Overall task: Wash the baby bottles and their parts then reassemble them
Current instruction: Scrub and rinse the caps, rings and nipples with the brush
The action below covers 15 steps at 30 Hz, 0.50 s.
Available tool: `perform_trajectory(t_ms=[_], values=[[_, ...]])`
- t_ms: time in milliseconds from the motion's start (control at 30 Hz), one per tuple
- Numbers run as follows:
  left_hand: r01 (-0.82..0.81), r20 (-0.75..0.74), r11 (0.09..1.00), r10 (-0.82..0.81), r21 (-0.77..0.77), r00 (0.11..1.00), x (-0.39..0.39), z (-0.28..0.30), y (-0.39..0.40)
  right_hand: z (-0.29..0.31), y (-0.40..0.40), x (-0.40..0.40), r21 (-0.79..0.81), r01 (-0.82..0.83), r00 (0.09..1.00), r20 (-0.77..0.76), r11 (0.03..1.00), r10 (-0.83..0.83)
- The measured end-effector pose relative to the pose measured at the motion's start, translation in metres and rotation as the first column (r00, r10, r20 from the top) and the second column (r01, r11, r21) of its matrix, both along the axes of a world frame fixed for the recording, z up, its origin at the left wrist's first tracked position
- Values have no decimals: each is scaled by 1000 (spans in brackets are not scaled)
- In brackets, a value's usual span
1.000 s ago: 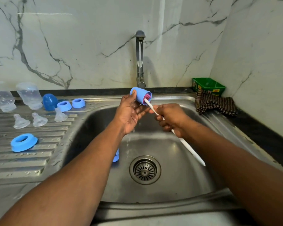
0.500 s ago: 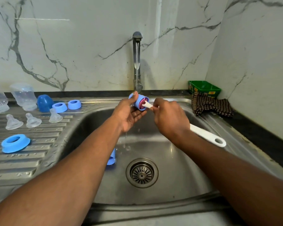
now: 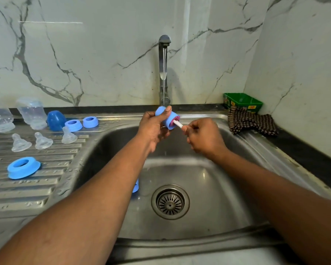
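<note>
At frame centre, left hand (image 3: pixel 153 129) grips one cap (image 3: pixel 165 118); right hand (image 3: pixel 204 138) pinches the brush (image 3: pixel 177 123) inside it. Left drainboard (image 3: pixel 36 186): two bottles, three teats, three rings.

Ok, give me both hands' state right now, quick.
Left hand: holding the blue cap.
Right hand: fingers curled round the white brush handle, brush head inside the cap.

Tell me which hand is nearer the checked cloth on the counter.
Right. The right hand is just inward of the checked cloth, over the sink, pinching the brush handle; the left hand is farther away, holding the blue cap.
</note>
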<state>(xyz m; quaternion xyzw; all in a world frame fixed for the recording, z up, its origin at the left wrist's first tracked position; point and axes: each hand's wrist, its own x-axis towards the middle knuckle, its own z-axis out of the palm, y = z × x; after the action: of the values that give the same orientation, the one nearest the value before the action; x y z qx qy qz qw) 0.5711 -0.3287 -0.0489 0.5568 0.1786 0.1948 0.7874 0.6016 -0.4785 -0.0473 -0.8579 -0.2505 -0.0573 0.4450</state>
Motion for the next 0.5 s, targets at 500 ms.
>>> perform_trajectory(t_ms=[500], values=[[317,355,930,-238,-186,904,-17,16,-3,22,-9,0,505,-146,786,-462,850,410]])
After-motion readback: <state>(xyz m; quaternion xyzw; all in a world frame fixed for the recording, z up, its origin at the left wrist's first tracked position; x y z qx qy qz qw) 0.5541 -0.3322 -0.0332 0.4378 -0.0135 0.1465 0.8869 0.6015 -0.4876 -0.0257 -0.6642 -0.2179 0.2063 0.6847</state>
